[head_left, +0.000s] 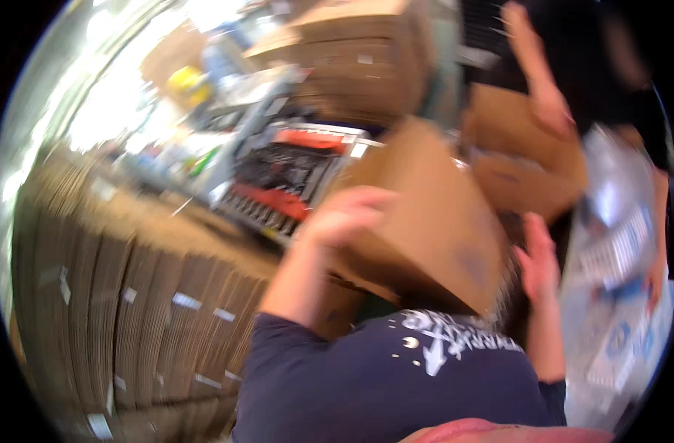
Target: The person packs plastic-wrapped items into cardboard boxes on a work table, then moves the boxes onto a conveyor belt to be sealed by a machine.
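In front of my chest a brown cardboard box (440,221) stands tilted, blurred by motion. My left hand (351,210) is over its left side with fingers stretched toward the right; whether it touches the cardboard I cannot tell. To the right of the box is my right hand (539,255), fingers spread apart and nothing in them. Beyond it, a second, open cardboard box (525,181) has another person's hand (552,111) at its rim.
Bundled flat cardboard (145,317) fills the left side. A conveyor-like machine (278,177) with orange-red strips lies beyond my left hand, near a tall cardboard stack (359,66). Clear plastic packs (617,244) with blue and white print lie at the right.
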A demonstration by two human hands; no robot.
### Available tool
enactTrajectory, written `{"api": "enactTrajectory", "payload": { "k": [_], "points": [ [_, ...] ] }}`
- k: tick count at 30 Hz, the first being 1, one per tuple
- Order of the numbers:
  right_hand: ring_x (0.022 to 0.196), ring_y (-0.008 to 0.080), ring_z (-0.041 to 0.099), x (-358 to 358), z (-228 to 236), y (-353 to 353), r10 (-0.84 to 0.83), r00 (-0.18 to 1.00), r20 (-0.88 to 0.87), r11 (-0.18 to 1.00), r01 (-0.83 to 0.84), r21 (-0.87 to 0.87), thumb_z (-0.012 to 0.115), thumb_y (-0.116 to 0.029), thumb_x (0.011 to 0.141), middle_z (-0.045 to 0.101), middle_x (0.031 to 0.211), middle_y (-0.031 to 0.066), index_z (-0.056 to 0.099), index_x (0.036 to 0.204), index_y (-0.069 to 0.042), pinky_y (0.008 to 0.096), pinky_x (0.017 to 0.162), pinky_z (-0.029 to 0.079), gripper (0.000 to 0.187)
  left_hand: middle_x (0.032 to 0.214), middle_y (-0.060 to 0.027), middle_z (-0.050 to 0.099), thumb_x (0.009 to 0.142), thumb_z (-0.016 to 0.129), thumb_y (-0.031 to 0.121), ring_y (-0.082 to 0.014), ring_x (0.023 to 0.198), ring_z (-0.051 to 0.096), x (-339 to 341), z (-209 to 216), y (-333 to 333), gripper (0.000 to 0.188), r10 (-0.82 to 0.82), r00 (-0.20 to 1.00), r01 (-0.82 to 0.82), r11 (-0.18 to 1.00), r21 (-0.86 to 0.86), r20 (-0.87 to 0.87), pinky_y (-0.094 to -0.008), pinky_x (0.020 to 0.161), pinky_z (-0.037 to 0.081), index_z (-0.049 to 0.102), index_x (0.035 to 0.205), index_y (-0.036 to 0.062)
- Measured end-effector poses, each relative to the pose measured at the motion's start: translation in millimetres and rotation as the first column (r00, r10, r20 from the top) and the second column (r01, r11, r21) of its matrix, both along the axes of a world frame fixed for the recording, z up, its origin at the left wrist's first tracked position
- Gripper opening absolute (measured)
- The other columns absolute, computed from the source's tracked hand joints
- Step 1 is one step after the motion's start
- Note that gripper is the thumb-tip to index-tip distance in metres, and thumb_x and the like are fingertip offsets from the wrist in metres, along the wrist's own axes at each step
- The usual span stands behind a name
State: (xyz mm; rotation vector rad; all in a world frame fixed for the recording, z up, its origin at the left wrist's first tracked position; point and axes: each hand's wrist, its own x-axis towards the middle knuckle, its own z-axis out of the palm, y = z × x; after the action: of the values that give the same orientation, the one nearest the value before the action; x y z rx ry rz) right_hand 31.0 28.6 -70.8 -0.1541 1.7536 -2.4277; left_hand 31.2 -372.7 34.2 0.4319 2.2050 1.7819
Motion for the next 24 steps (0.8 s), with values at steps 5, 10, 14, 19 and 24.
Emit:
{"api": "enactTrajectory", "payload": {
  "k": [5, 10, 14, 19, 24],
  "points": [
    [0.136, 0.0265, 0.021, -1, 67, 12, 0.174, 0.926, -0.334, 0.642, 0.151, 0.752, 0.058, -0.024, 0.083, 0.026, 0.146, 0.0058, 0.033, 0.139, -0.013, 0.051, 0.109, 0.011, 0.062, 0.135, -0.0222, 0.04, 0.089, 0.054, 0.035, -0.028, 0.125, 0.041, 3, -31, 103, 0.061, -0.78, 0.615, 0.782, 0.585, -0.216, 0.116, -0.0334, 0.103, 0.032, 0.035, 0.134, -0.002],
    [0.131, 0.0295, 0.029, 29, 36, 62, 0.227, 0.963, 0.144, -0.506, -0.01, 0.863, 0.068, -0.018, 0.072, 0.035, 0.14, 0.0124, 0.05, 0.122, -0.006, 0.0481, 0.109, 0.017, 0.055, 0.136, -0.0279, 0.032, 0.084, 0.058, 0.037, -0.0402, 0.127, 0.032, 1, -158, 36, 0.061, -0.472, 0.875, 0.352, 0.774, -0.527, -0.109, -0.0409, 0.105, 0.028, 0.041, 0.13, 0.0004],
    [0.132, 0.0299, 0.027, 72, -49, 136, 0.058, 0.998, 0.004, -0.4, 0.02, 0.916, 0.067, -0.019, 0.072, 0.033, 0.142, 0.0127, 0.048, 0.126, -0.007, 0.0517, 0.108, 0.016, 0.058, 0.148, -0.0216, 0.008, 0.073, 0.066, 0.043, -0.0395, 0.137, 0.006, 37, -181, 65, 0.086, -0.329, 0.938, 0.151, 0.672, -0.725, -0.109, -0.0637, 0.104, 0.012, 0.024, 0.141, 0.0126],
    [0.138, 0.0303, 0.014, 75, -96, 42, -0.138, 0.99, -0.032, -0.239, -0.002, 0.971, 0.071, -0.025, 0.069, 0.018, 0.148, 0.0139, 0.021, 0.142, -0.01, 0.0483, 0.109, 0.015, 0.09, 0.15, -0.0174, -0.002, 0.066, 0.071, 0.036, -0.0402, 0.137, 0.0, 13, -186, 20, 0.103, 0.035, 0.995, 0.062, 0.551, -0.832, 0.098, -0.0646, 0.103, 0.011, 0.008, 0.145, 0.0184],
    [0.131, 0.0287, 0.029, 62, -163, -9, -0.09, 0.996, 0.021, 0.759, 0.055, 0.649, 0.052, 0.0, 0.059, 0.03, 0.141, 0.0197, 0.016, 0.144, -0.006, 0.0336, 0.107, 0.023, 0.092, 0.15, -0.0166, -0.006, 0.066, 0.074, 0.043, -0.043, 0.136, 0.001, -10, -190, -29, 0.111, 0.444, 0.864, -0.006, 0.479, -0.878, 0.237, -0.0684, 0.1, 0.015, -0.002, 0.145, 0.0203]
  ]
}}
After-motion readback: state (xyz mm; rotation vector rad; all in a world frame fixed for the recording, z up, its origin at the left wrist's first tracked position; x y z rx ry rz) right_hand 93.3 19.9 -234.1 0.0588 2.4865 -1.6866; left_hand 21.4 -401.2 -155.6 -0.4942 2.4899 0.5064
